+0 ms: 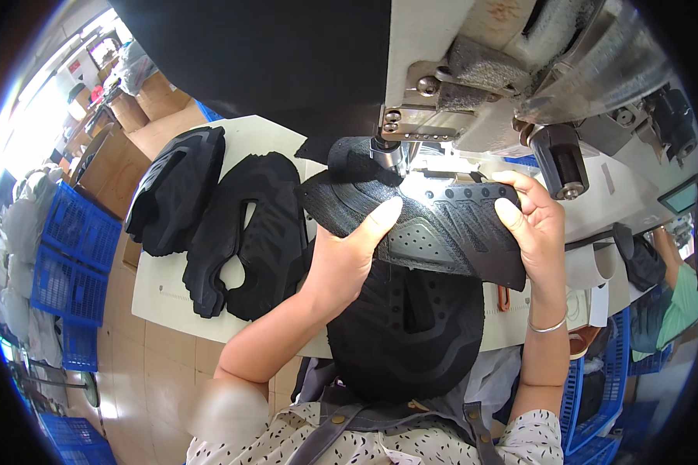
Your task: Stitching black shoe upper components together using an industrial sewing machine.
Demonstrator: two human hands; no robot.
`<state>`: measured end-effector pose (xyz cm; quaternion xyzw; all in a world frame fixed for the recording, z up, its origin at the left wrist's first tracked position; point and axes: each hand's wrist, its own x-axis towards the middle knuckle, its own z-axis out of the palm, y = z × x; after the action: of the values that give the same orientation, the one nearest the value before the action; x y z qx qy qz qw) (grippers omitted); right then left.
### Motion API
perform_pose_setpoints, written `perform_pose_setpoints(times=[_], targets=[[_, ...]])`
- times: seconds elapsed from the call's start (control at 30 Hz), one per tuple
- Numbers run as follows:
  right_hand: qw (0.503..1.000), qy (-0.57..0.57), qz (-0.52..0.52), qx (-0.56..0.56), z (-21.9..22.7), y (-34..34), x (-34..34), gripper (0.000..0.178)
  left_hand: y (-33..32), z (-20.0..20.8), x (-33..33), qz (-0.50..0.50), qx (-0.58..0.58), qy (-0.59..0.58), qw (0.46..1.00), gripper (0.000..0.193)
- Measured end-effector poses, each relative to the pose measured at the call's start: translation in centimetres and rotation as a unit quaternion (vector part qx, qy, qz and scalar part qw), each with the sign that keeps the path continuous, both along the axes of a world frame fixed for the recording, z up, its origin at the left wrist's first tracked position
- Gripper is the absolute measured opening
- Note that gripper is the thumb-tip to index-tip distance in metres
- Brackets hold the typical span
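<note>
A black shoe upper (442,240) with a perforated grey patch and a row of eyelets is stretched between my two hands beneath a sewing machine (457,116). My left hand (345,256) grips its lower left edge, thumb lying on top near the machine's foot (390,159). At the eyelet end, my right hand (539,225) pinches the upper between thumb and fingers. The machine's lamp lights the middle of the piece brightly. Below it, more black uppers (403,341) lie at the table's front edge, against my apron.
Stacks of black uppers (267,225) and folded uppers (180,190) rest on the pale table (167,291) to the left. An orange-handled tool (504,298) lies by my right wrist. Blue crates (74,256) stand at left; another person's green garment (684,306) shows at far right.
</note>
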<state>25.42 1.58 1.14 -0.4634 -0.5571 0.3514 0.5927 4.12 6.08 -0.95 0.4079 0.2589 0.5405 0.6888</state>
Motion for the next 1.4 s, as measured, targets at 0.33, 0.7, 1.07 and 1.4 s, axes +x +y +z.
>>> perform_pose_setpoints(times=[0.33,0.7,1.07,1.4], targets=[[1.0,0.007,-0.015,-0.005,-0.4,-0.6,-0.5,0.03,0.8,0.8,-1.1,-0.012,-0.035,0.117,0.992,0.019],[0.997,-0.015,-0.026,-0.068,-0.2,-4.3,-2.7,0.03,-1.9,0.1,-0.7,-0.075,-0.001,0.116,0.99,0.022],[0.969,-0.158,-0.177,0.063,-2.2,-2.1,-0.3,0.033,-3.0,0.9,-3.7,-0.135,-0.083,0.054,0.986,0.022],[0.989,0.138,0.043,-0.04,-2.7,-4.1,-2.9,0.058,-2.7,0.3,-5.8,-0.081,-0.015,0.16,0.984,0.026]])
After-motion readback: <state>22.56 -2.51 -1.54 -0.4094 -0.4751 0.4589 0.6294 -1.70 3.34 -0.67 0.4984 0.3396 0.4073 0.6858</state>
